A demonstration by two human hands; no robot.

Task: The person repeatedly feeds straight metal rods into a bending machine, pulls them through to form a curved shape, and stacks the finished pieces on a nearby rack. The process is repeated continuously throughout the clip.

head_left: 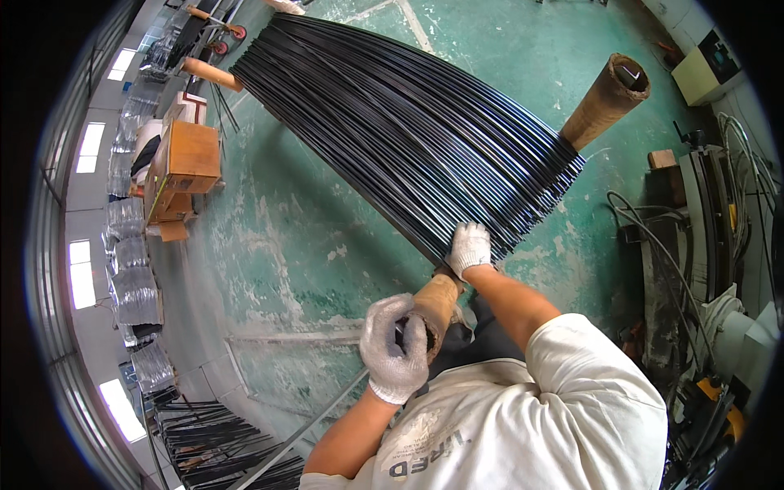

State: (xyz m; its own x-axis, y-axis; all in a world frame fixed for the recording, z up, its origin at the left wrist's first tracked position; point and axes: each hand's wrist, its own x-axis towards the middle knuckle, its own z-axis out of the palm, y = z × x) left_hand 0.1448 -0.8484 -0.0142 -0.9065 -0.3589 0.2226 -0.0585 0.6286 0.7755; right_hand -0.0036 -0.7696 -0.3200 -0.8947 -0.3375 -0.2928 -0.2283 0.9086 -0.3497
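A wide sheet of long black rods [392, 122] lies side by side across brown cardboard tubes above the green floor. My left hand [394, 347], in a white knit glove, grips the open end of the near cardboard tube [437, 302]. My right hand [469, 247], also gloved, rests on the near ends of the rods where they cross that tube. A second cardboard tube [606, 100] sticks out from under the rods at the right. A third tube's end [211, 73] shows at the far left of the sheet.
Cardboard boxes [184, 167] stand at the left on the worn green floor [278, 245]. More black rods [212, 445] lie piled at the lower left. Machines with cables and hoses [702, 229] crowd the right side. A cream cabinet [709, 65] stands at the upper right.
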